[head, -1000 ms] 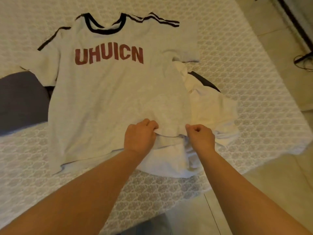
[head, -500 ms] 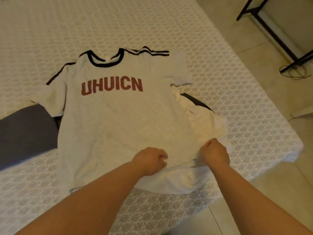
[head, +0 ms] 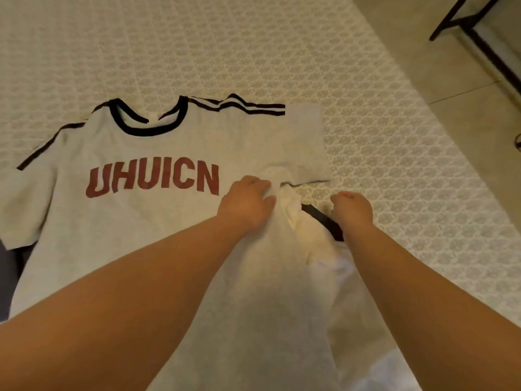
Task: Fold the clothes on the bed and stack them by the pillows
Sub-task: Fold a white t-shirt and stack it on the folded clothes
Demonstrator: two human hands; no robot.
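A light grey T-shirt (head: 146, 221) with red letters "UHUICN", a black collar and black shoulder stripes lies face up on the bed. My left hand (head: 246, 203) grips its fabric near the right armpit. A white garment (head: 313, 238) with a black trim lies under the shirt's right side. My right hand (head: 352, 211) is curled over that white garment by the black trim; whether it holds cloth is hidden.
The bed (head: 197, 52) has a cream patterned cover. A dark grey garment (head: 8, 277) shows at the left edge. Tiled floor (head: 465, 114) and a black metal frame (head: 479, 29) lie to the right of the bed.
Both hands have moved up from the shirt's bottom hem to the right armpit area. The view has shifted forward, so the shirt now sits lower in the frame.
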